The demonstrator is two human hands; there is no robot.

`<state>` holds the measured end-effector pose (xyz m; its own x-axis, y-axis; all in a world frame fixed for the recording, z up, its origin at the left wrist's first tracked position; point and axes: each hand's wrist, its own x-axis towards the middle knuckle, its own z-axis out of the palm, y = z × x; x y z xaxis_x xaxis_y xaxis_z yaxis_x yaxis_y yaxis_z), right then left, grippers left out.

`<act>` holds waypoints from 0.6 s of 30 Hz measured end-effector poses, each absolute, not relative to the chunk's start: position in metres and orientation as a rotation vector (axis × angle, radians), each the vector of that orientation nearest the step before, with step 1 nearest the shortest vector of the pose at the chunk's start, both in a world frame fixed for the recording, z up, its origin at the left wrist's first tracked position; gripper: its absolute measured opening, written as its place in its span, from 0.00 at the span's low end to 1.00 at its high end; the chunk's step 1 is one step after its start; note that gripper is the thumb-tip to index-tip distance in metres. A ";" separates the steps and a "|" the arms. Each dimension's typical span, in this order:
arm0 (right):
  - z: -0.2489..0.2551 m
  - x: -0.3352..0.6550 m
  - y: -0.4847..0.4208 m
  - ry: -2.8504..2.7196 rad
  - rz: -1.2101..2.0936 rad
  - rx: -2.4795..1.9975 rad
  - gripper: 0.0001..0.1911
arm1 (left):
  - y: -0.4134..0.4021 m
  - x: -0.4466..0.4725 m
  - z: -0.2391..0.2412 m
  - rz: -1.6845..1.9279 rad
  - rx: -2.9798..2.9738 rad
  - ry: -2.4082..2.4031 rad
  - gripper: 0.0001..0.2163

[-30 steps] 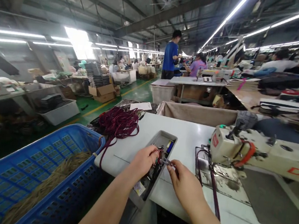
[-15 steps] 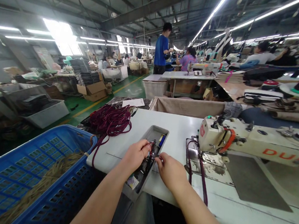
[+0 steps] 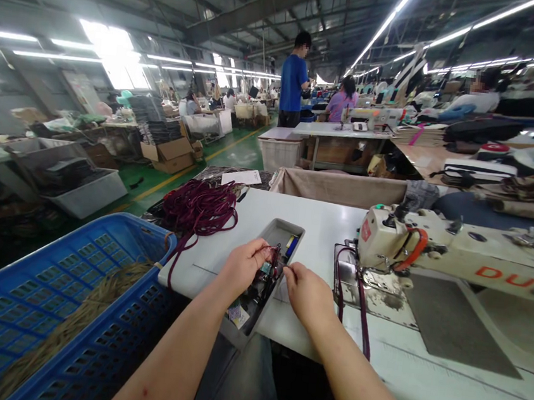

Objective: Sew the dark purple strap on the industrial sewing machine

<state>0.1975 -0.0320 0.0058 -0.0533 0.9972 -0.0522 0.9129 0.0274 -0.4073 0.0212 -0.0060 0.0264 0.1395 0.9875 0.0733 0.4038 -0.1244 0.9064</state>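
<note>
My left hand [image 3: 244, 262] is closed in a pinch above a narrow grey tray [image 3: 271, 224]; what its fingertips grip is too small to name. Just right of it, my right hand [image 3: 309, 291] also pinches, its fingertips over the tray's right edge, on something I cannot make out. Small dark and metal pieces [image 3: 263, 287] lie jumbled in the tray, with a blue-and-yellow item [image 3: 291, 246] towards its far end. A dark maroon strip [image 3: 363, 318] runs from under the sewing machine's head [image 3: 377, 237] to the table's front edge.
A heap of maroon cord [image 3: 199, 209] lies at the table's [image 3: 327, 216] far left corner. Left of the table stands a blue plastic basket [image 3: 125, 226] holding tan strips [image 3: 78, 314]. A fabric-lined bin [image 3: 339, 187] sits behind; a person in blue [image 3: 292, 85] stands farther off.
Both hands stay over the tray, pinched, with their fingertips slightly shifted. The right fingertips are a little higher in view. The whole view has shifted slightly.
</note>
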 end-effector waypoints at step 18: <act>0.009 0.211 -0.045 -1.983 0.379 -1.940 0.15 | -0.001 0.019 0.050 1.145 1.540 1.275 0.15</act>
